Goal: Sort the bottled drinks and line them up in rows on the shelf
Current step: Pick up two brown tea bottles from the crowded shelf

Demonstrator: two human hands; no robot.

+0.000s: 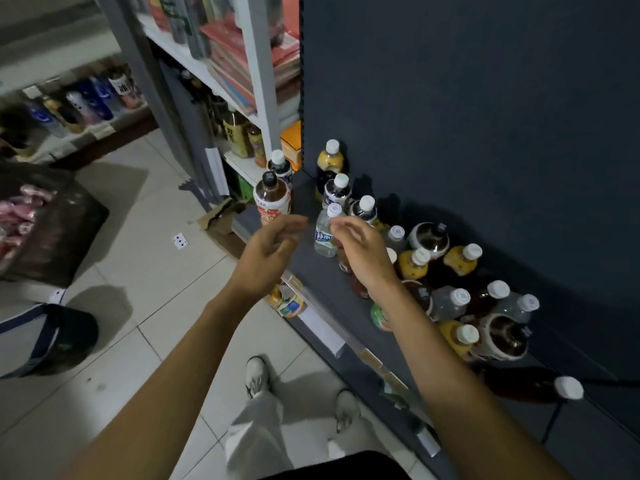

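Above shelf point(322, 271), both hands point(266, 249) open, clear bottle point(325, 233) between

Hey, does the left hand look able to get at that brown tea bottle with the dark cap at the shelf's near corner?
Probably yes. The left hand hovers open just below the brown tea bottle, which stands at the shelf edge with nothing between them. The clear water bottle stands off to the side.

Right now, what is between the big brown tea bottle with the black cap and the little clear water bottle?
Only bare dark shelf separates the brown tea bottle from the clear water bottle, in the head view.
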